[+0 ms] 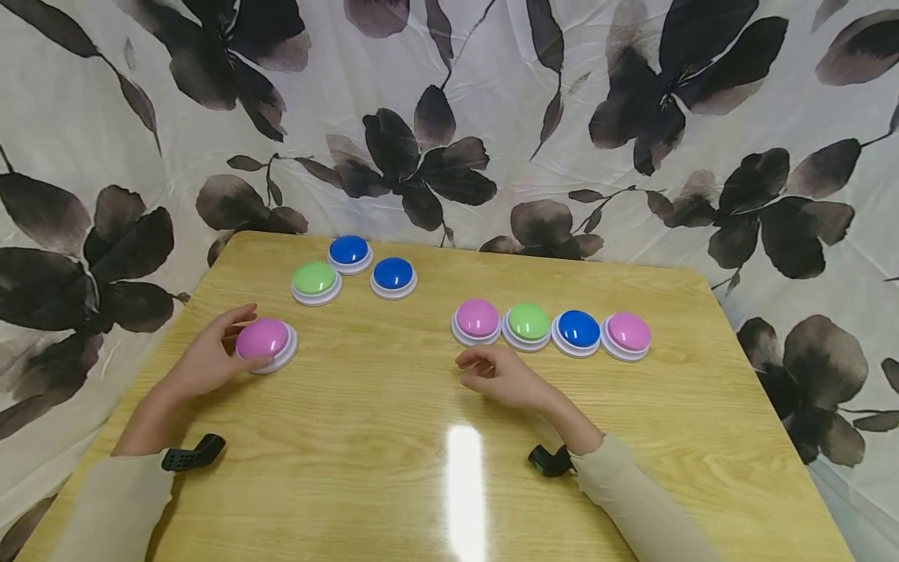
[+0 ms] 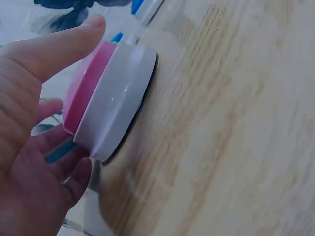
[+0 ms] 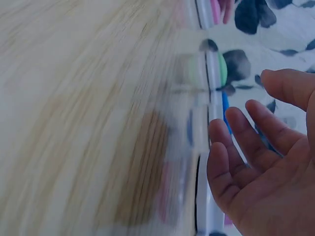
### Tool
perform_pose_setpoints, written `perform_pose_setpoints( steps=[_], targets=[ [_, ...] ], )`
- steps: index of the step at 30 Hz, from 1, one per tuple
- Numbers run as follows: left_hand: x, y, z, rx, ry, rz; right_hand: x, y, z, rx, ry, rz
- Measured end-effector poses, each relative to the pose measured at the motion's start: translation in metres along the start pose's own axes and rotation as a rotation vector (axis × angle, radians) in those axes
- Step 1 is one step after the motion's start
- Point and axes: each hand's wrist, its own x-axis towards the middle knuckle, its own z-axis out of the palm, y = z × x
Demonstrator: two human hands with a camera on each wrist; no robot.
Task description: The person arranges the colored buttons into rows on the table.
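At the left of the table, my left hand (image 1: 211, 355) holds a pink push button (image 1: 263, 338) with a round white base. Its thumb (image 2: 74, 46) lies along one side and its fingers curl round the other, close to the base (image 2: 115, 103) in the left wrist view. The base sits at the tabletop. My right hand (image 1: 502, 376) holds nothing, its fingers (image 3: 256, 132) loosely bent, just in front of a row of buttons. Nearest to it are another pink button (image 1: 477, 318) and a green button (image 1: 529, 322).
That row continues right with a blue button (image 1: 579, 329) and a pink button (image 1: 628, 332), side by side. Farther back on the left stand a green button (image 1: 314, 279) and two blue buttons (image 1: 349, 250). Behind the wooden table (image 1: 351, 437) hangs a flowered cloth (image 1: 520, 179).
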Motion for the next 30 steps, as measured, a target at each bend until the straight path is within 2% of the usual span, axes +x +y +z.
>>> perform_pose_setpoints(
  steps=[5, 12, 19, 25, 30],
  targets=[
    [-0.002, -0.008, 0.004, -0.010, -0.011, 0.014, 0.015, -0.008, 0.014, -0.001, -0.036, -0.031],
    [-0.004, -0.010, 0.005, -0.006, -0.026, -0.020, 0.034, -0.016, 0.029, 0.012, -0.077, -0.050],
    [-0.005, -0.013, 0.005, -0.004, -0.025, -0.046, 0.048, -0.023, 0.041, 0.003, -0.080, -0.061],
    [-0.007, -0.017, 0.004, 0.018, -0.014, -0.045, 0.059, -0.027, 0.047, -0.024, -0.073, -0.030],
    [-0.006, -0.020, 0.006, 0.030, 0.016, -0.030, 0.067, -0.029, 0.047, 0.030, -0.053, 0.007]
  ],
)
